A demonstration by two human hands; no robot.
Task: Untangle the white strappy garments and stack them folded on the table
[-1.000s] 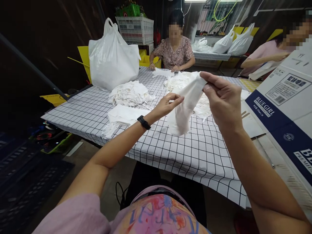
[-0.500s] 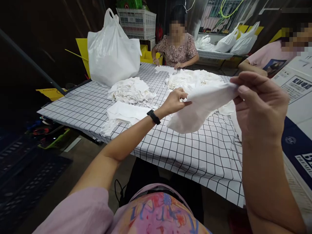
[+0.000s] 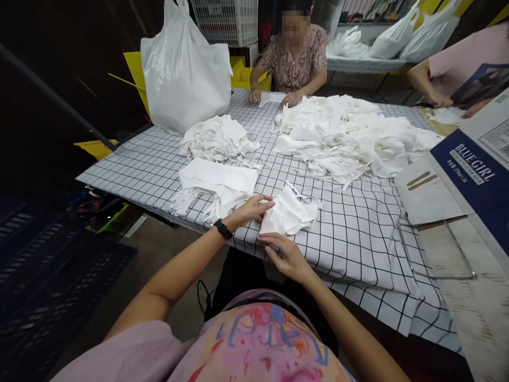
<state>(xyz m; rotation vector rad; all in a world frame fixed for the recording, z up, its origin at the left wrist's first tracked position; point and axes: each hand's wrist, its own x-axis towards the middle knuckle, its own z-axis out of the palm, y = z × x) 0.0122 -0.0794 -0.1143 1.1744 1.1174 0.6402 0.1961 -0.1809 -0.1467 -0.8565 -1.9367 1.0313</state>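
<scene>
A white cloth piece with thin straps (image 3: 290,209) lies loosely folded near the table's front edge. My left hand (image 3: 250,209) holds its left edge, with the fingertips over the fabric and the lower fingers curled beneath. At its near left corner, my right hand (image 3: 288,257) touches the cloth with stretched fingers, the thumb apart from the index finger. Just beyond my left hand sits a neat stack of white cloth pieces (image 3: 222,178), its straps hanging toward me.
Behind the stack is a crumpled white pile (image 3: 218,137); a larger pile (image 3: 350,132) spreads across the middle. A full plastic bag (image 3: 186,79) stands back left. At right are a cardboard box (image 3: 469,164) and a metal wire frame (image 3: 441,276). Co-workers sit opposite (image 3: 296,63) and at right (image 3: 457,69).
Both hands have come down from holding the white cloth stretched in the air. It now lies on the table. My right hand has moved left, and the view tilts lower.
</scene>
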